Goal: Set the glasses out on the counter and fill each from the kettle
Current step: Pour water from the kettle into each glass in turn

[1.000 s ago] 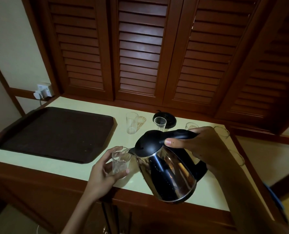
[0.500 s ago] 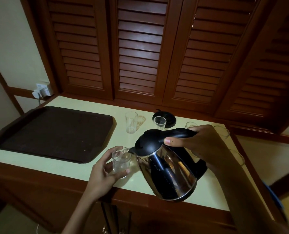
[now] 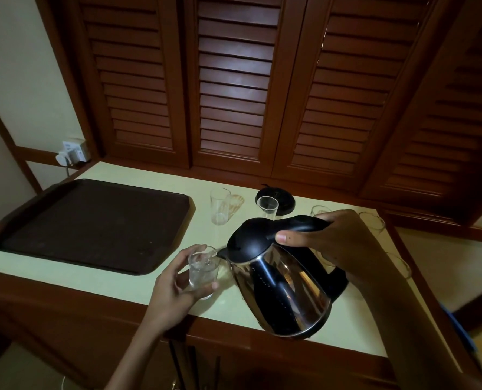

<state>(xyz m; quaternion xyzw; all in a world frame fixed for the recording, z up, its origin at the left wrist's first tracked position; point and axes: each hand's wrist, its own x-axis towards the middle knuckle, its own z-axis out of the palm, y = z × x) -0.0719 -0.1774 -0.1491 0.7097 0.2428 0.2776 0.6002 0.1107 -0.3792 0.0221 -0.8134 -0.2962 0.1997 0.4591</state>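
Note:
My right hand (image 3: 343,240) grips the black handle of a steel kettle (image 3: 284,291), which is tilted left with its spout over a clear glass (image 3: 201,270). My left hand (image 3: 175,288) holds that glass on the pale counter (image 3: 116,282) near the front edge. Water is in the glass. A tall glass (image 3: 220,205) and a second glass (image 3: 267,206) stand further back. More glasses (image 3: 373,220) stand at the right, partly hidden behind my right hand and arm.
A large dark tray (image 3: 93,223) lies on the left of the counter. The kettle's black base (image 3: 283,204) sits at the back by the louvred wooden doors (image 3: 234,94). A wall socket with a plug (image 3: 72,154) is at the far left.
The kettle has tipped slightly further toward the glass and its spout stays over the rim. Both hands keep their hold in nearly the same place.

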